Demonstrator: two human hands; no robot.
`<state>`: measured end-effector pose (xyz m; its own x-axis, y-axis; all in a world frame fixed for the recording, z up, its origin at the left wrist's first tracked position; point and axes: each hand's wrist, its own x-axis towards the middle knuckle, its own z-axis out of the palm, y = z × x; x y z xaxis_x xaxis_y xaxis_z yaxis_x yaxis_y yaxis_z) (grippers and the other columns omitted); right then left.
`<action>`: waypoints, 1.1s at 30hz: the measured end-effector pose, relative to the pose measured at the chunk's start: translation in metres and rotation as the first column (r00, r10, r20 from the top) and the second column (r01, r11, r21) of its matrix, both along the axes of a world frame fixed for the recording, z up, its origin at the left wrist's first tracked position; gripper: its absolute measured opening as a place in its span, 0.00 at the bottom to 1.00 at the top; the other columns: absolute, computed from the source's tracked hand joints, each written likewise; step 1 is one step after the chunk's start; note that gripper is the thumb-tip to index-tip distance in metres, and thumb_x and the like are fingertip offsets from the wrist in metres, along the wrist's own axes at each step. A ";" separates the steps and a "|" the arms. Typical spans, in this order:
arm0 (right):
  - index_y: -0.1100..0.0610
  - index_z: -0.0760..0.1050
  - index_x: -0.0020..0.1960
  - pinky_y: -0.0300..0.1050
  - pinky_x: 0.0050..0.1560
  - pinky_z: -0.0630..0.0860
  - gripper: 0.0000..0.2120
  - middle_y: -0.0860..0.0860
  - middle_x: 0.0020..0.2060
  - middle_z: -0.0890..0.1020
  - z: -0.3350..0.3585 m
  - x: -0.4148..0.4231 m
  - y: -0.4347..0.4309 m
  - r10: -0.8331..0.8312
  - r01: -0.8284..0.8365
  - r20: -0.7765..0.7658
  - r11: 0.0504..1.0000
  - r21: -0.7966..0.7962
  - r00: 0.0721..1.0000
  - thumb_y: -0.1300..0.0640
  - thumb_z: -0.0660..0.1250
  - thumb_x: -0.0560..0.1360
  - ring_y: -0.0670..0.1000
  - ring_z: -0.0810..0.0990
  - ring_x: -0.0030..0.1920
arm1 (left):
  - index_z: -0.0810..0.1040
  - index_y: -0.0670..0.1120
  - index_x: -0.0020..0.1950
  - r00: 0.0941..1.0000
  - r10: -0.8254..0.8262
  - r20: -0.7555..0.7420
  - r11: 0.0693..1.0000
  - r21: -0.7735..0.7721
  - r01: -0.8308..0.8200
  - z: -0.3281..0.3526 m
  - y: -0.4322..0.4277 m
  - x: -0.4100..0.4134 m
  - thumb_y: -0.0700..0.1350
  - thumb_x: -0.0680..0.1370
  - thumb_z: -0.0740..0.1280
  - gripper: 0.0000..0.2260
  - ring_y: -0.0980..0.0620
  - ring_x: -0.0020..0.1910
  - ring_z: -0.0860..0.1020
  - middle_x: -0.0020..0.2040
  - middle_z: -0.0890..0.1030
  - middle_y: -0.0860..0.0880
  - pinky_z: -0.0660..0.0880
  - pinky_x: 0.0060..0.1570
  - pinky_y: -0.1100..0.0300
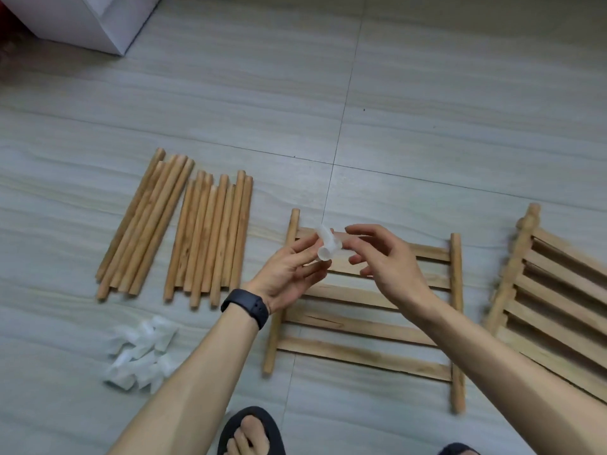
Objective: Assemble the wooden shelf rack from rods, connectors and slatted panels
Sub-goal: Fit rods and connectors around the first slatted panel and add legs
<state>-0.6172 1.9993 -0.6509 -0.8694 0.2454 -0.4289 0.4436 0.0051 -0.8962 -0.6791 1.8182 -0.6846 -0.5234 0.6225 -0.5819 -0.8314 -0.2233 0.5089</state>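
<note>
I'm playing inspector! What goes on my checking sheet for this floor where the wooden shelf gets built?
Surface: grey tiled floor, parts laid straight on it.
Job's things: wooden rods in two bunches at left; pile of white connectors in front of them; one slatted panel lying flat under the hands; stacked panels at right.
Clutter: nothing seen.
Hands: left hand holds a single connector at its fingertips; right hand, fingers spread, is beside it.
Cables: nothing seen.
Surroundings: white box far left; dark sandals at the bottom edge; black wristband on the left wrist.
</note>
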 end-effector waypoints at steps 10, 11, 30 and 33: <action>0.43 0.80 0.61 0.41 0.45 0.80 0.09 0.47 0.51 0.87 -0.018 0.000 0.005 0.137 -0.125 0.135 0.988 -0.093 0.981 0.50 0.69 0.81 0.48 0.87 0.46 | 0.85 0.45 0.51 0.962 -0.056 -0.267 0.913 -0.404 -0.059 -0.016 -0.002 0.000 0.52 0.68 0.77 0.16 0.54 0.38 0.80 0.45 0.84 0.49 0.78 0.43 0.64; 0.44 0.79 0.62 0.42 0.45 0.80 0.10 0.48 0.51 0.87 -0.021 -0.002 0.005 0.145 -0.127 0.155 0.985 -0.120 0.977 0.49 0.68 0.81 0.50 0.87 0.46 | 0.86 0.46 0.51 0.943 -0.106 -0.315 0.890 -0.452 -0.051 -0.017 -0.003 0.000 0.53 0.69 0.77 0.15 0.55 0.39 0.80 0.44 0.85 0.50 0.77 0.43 0.64; 0.63 0.79 0.58 0.45 0.51 0.84 0.11 0.59 0.48 0.86 -0.041 -0.058 0.000 0.109 0.042 0.321 0.902 -0.430 0.941 0.69 0.72 0.76 0.54 0.86 0.46 | 0.82 0.50 0.58 0.806 -0.237 -0.543 0.847 -0.521 -0.102 -0.009 0.000 -0.044 0.33 0.70 0.76 0.20 0.56 0.50 0.82 0.53 0.84 0.51 0.78 0.50 0.66; 0.61 0.79 0.58 0.43 0.48 0.84 0.11 0.62 0.46 0.85 -0.043 -0.073 0.005 0.066 0.065 0.310 0.916 -0.396 0.948 0.71 0.67 0.78 0.53 0.85 0.43 | 0.78 0.54 0.65 0.757 -0.299 -0.581 0.721 -0.657 -0.219 -0.021 -0.007 -0.038 0.37 0.72 0.73 0.23 0.54 0.61 0.76 0.63 0.78 0.54 0.73 0.60 0.63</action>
